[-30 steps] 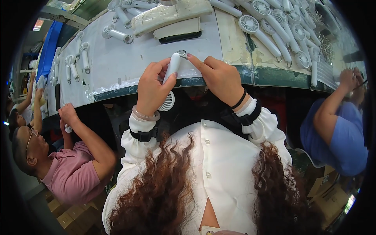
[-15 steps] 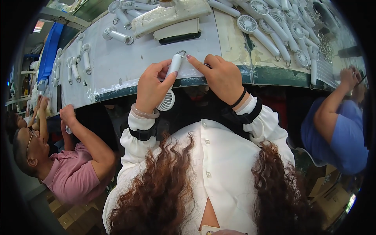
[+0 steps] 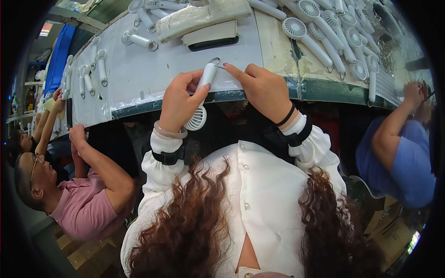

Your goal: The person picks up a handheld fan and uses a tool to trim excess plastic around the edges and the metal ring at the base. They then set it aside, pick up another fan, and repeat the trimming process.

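A small white handheld fan point(image 3: 206, 79) is gripped by my left hand point(image 3: 180, 99) at the table's front edge. Its round grille hangs below my fingers, over the edge. A metal ring point(image 3: 214, 60) sticks up from the handle's end. My right hand point(image 3: 265, 92) is just right of that end, index finger stretched toward the ring and the other fingers curled. Something thin and greyish shows between the index fingertip and the handle's end. Most of it is hidden, so I cannot tell what it is.
A dark flat object point(image 3: 214, 43) lies beneath a worn white block point(image 3: 204, 22) beyond my hands. Many white fans point(image 3: 315, 41) are piled at right; others point(image 3: 140, 41) lie at left. A person in pink point(image 3: 90, 199) sits left, one in blue point(image 3: 408, 157) right.
My right index fingertip has drawn slightly away from the ring, to the right. The fan stays in my left hand. At far left another person's hands have shifted.
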{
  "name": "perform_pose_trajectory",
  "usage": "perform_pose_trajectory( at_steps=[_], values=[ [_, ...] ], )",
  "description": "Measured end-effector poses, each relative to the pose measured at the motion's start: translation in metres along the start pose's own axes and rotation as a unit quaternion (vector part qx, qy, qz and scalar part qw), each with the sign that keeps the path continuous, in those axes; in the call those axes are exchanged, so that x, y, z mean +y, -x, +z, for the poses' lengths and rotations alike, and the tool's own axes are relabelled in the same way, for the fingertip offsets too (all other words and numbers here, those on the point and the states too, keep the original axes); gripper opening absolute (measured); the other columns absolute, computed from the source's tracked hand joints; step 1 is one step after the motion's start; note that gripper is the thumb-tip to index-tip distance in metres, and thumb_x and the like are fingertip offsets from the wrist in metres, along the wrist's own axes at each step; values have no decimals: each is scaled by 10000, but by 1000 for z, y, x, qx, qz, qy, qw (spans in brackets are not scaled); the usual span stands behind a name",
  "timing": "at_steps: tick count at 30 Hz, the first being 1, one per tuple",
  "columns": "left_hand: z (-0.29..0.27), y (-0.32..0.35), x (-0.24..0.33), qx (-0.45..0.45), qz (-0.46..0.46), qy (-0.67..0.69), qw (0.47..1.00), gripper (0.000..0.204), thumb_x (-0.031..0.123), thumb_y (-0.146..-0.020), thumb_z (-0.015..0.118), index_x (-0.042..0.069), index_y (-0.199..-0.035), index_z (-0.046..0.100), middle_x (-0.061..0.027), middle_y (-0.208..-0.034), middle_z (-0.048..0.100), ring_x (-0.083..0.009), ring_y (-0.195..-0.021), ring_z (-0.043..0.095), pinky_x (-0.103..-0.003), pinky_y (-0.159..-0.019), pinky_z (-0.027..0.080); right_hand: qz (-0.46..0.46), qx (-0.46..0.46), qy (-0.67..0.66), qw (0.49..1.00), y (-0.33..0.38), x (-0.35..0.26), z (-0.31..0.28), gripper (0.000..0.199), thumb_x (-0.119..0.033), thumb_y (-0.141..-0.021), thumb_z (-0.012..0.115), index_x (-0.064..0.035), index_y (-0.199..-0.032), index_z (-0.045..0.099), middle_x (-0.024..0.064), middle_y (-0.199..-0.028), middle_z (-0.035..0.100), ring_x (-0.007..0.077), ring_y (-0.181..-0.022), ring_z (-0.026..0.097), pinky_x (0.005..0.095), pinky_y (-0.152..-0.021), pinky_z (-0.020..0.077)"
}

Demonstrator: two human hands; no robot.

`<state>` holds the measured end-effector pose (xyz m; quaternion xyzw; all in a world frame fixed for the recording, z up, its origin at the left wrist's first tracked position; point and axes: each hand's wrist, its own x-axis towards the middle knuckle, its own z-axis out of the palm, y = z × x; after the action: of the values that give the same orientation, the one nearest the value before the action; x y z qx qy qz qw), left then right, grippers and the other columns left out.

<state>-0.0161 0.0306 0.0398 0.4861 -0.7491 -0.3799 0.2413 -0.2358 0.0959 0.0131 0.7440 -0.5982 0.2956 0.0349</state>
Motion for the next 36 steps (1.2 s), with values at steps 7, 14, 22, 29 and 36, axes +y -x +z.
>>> perform_pose_trajectory(
  at_steps=[7, 14, 22, 29, 36],
  values=[
    [0, -1, -4, 0, 0, 9, 1000, 364, 119, -884, 729, -6, -1223, 681, -26, -928, 643, -94, -790, 552, -244, -728, 491, 29, 22, 24, 999, 0, 4, 1, 551, -45, -843, 661, -289, -1336, 640, 14, -744, 559, 212, -602, 599, 331, -525, 501],
    [0, -1, -7, -5, -9, 34, 999, 353, 146, -863, 733, 9, -1186, 693, -70, -970, 651, -129, -772, 598, -279, -730, 513, 16, 23, 23, 999, -2, 6, 2, 502, -65, -854, 675, -230, -1327, 645, 33, -774, 590, 217, -607, 596, 325, -542, 504],
    [-12, 4, 0, -150, -88, 295, 940, 361, 138, -934, 696, -20, -1254, 642, -51, -1098, 677, -82, -902, 620, -226, -778, 510, 114, -11, -342, 933, -22, 0, 3, 294, -192, -953, 691, -75, -1221, 667, 34, -851, 647, 123, -648, 562, 248, -604, 474],
    [-16, 3, -3, -205, -131, 468, 850, 451, 78, -963, 631, -14, -1390, 521, -111, -1250, 630, -139, -1016, 643, -246, -856, 539, 177, -72, -561, 805, -28, 8, 12, 205, -237, -982, 680, -49, -1061, 658, -49, -798, 571, 43, -643, 493, 196, -562, 394],
    [5, 13, -2, -160, -43, 650, 742, 504, 87, -1000, 568, 9, -1476, 422, -195, -1523, 417, -242, -1130, 617, -292, -869, 567, 308, -2, -691, 654, -32, -5, 5, 174, -256, -1001, 652, -88, -1005, 608, -78, -726, 465, 3, -592, 377, 173, -504, 271]
  ],
)
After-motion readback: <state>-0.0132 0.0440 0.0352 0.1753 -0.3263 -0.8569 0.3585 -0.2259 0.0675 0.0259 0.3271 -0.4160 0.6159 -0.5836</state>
